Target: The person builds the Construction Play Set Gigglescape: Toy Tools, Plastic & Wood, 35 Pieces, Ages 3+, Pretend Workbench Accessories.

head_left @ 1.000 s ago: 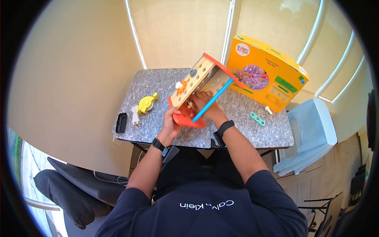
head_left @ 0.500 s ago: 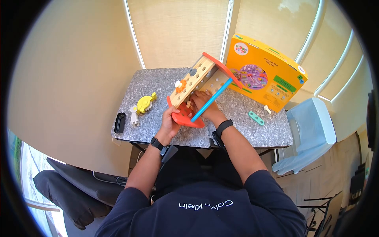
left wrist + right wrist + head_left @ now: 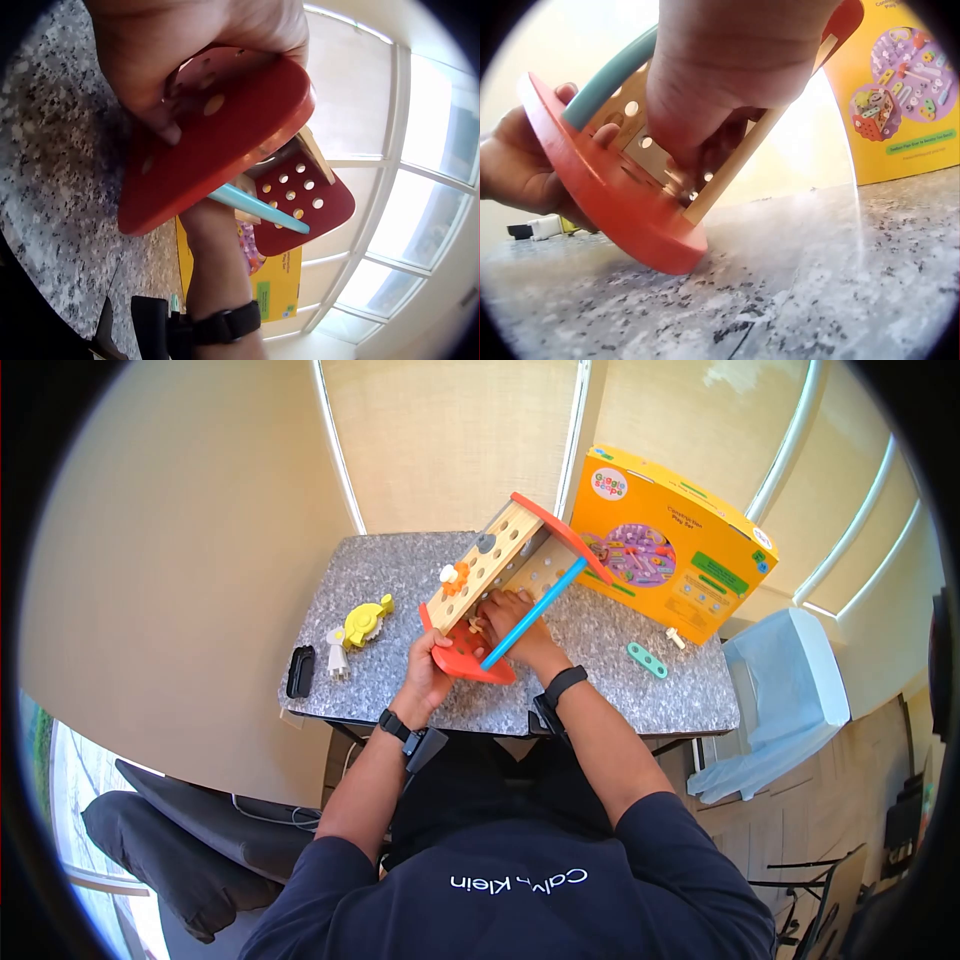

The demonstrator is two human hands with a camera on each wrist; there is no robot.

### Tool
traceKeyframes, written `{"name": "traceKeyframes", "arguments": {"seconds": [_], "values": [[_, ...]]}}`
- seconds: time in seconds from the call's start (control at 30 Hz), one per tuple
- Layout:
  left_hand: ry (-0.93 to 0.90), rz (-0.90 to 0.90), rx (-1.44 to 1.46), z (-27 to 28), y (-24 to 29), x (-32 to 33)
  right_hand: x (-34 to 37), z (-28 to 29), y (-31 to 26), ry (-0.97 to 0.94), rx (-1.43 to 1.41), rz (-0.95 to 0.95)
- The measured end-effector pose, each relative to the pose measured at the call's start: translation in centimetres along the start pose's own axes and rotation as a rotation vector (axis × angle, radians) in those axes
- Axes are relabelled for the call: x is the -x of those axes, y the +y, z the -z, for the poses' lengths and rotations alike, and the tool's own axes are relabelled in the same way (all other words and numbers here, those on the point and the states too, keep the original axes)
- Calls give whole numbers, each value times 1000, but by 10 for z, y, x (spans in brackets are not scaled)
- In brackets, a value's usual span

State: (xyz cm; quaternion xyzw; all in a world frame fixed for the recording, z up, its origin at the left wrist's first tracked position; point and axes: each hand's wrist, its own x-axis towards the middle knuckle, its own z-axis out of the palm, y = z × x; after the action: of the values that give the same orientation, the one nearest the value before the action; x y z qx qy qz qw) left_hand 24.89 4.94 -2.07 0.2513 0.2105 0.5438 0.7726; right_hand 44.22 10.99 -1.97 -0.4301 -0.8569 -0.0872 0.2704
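A toy wooden toolbox [image 3: 487, 568] is held tilted over the table, with red end panels, hole-studded wooden sides and a blue rod [image 3: 537, 612] as its handle. My left hand [image 3: 427, 668] grips its near red end panel [image 3: 225, 142], thumb on one face and fingers on the other. Reaching inside the box past the rod, my right hand [image 3: 518, 625] pinches a small cream toy bolt [image 3: 676, 182] close to that panel. Its fingertips are partly hidden by the hand and box. An orange gear [image 3: 455, 579] with a white bolt head and a grey round piece [image 3: 486, 543] sit on the upper side.
A yellow toy-set box [image 3: 690, 550] stands at the back right. To the left lie a yellow toy saw [image 3: 367, 622], a white piece [image 3: 338, 653] and a black case [image 3: 300, 671]. A teal strip [image 3: 648, 660] and a cream bolt [image 3: 676, 637] lie at right.
Almost nothing differs. The toolbox and both hands keep nearly the same place, while the small bolt by my right fingertips shows at a slightly different angle.
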Motion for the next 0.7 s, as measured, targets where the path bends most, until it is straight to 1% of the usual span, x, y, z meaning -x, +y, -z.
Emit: {"name": "traceKeyframes", "arguments": {"seconds": [0.03,0.1,0.13,0.2,0.3,0.43,0.5,0.53,0.6,0.7], "values": [[-11,-1,-15,1,0,0,0,0,-3,2,-1,2],[-23,-2,-32,3,-1,-1,0,0,-7,114,-17,-31],[-11,-4,-33,2,-1,0,0,5,-7,115,-18,-31],[-1,-4,-34,2,-1,0,1,15,-6,-11,-49,9],[-11,11,-27,2,-1,-2,1,13,-3,-52,-10,29],[16,-7,-12,-4,0,2,1,5,-2,-34,0,26],[27,-10,-4,-5,1,3,0,4,-5,26,-29,-29],[21,-5,-3,-4,1,2,1,7,-6,27,-29,-29],[15,1,-2,-1,0,1,2,13,-7,-10,-45,5],[17,4,-2,-3,0,1,2,14,-5,-59,-32,6]]}}
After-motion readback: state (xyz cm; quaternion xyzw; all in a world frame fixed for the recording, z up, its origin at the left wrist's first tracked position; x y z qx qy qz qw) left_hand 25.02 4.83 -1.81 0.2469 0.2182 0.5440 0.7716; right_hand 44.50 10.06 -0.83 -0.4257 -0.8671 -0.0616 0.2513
